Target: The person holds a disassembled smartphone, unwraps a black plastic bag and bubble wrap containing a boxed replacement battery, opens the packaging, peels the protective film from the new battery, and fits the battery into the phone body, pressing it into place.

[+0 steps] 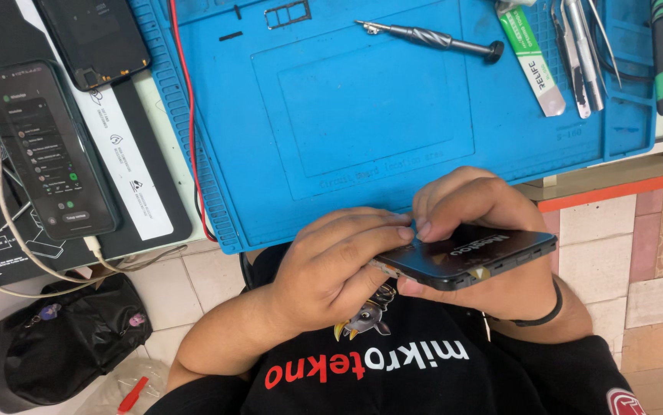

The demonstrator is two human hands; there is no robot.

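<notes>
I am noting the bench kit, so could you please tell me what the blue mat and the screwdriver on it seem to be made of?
Blue mat: probably silicone or rubber, matte, with moulded ridges and recesses. Screwdriver: apparently metal, with a shiny grooved shaft and a dark cap.

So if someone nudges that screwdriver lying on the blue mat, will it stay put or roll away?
The screwdriver would probably roll: its round, slim body lies flat. It looks stiff and metal, so unlikely to bend. The blue mat looks rubbery with raised edge ridges, which may slow or stop it.
</notes>
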